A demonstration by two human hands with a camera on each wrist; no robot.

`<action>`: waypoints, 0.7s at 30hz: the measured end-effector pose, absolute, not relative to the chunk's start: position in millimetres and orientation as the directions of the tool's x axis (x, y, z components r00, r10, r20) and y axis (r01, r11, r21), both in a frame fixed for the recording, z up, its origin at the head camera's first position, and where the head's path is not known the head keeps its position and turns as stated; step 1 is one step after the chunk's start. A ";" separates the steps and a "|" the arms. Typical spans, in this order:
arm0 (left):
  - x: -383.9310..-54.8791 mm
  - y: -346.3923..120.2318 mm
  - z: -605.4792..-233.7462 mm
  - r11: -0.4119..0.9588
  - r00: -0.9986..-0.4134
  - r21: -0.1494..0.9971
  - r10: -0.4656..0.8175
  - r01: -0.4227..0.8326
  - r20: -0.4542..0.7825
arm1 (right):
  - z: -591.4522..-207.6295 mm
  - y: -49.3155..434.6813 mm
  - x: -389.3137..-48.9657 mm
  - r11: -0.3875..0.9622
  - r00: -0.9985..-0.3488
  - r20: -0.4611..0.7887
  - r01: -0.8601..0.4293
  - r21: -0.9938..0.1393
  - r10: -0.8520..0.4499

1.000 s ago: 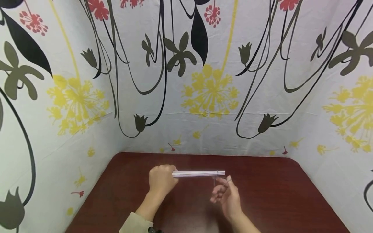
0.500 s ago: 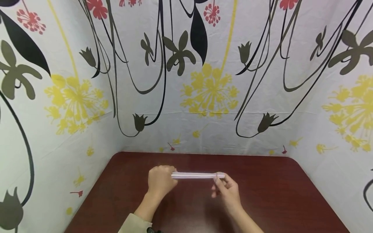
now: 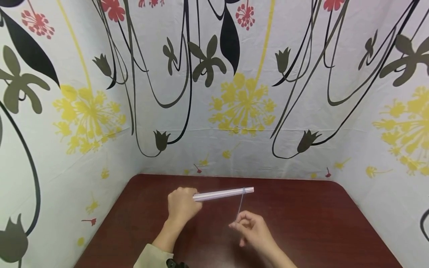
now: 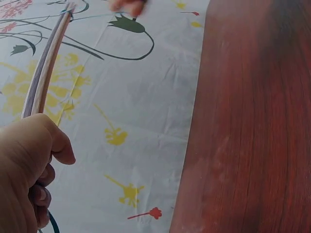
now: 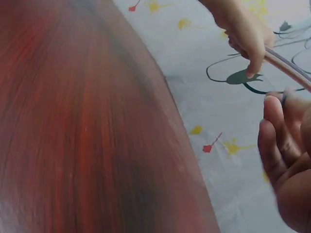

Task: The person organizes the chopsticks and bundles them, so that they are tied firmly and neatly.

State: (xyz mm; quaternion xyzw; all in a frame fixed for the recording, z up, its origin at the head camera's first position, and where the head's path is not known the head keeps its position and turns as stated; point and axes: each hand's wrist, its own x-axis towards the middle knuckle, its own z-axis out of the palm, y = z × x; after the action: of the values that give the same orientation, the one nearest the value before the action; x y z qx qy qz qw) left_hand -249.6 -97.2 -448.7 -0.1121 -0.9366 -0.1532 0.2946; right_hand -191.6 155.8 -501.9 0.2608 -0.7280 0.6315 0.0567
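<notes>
Slim stick bundle (image 3: 220, 194) held in the air above the surface (image 3: 321, 223)
Probably light and stiff, best gripped at one end, where the left hand (image 3: 182, 204) is wrapped round it; the right hand (image 3: 252, 227) pinches soft-looking thread (image 3: 240, 203); sticks pale and straight, the bluish thread looped near their free end
</notes>
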 end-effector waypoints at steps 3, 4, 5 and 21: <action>-250.8 -96.4 -449.0 0.925 -0.830 0.256 0.102 0.282 0.548 | -498.5 152.9 -195.5 0.168 -0.522 0.774 -0.852 -0.496 -0.360; -251.3 -96.3 -449.2 0.923 -0.838 0.267 0.096 0.276 0.537 | -496.2 151.6 -196.4 0.221 -0.389 0.846 -0.918 -0.328 -0.363; -251.7 -96.1 -449.5 0.921 -0.844 0.277 0.091 0.273 0.529 | -492.9 150.3 -197.0 0.270 -0.280 0.888 -0.945 -0.187 -0.366; -248.4 -93.7 -452.2 0.921 -0.808 0.262 0.089 0.289 0.582 | -486.4 149.2 -182.0 -0.432 -0.866 0.470 -0.363 -0.826 -0.170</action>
State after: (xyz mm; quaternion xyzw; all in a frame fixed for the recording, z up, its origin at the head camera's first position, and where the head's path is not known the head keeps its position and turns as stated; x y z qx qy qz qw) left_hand -248.4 -93.7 -452.2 -0.1010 -0.9353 -0.1717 0.2925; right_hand -182.0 149.2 -486.4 0.2515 -0.5297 0.8078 0.0600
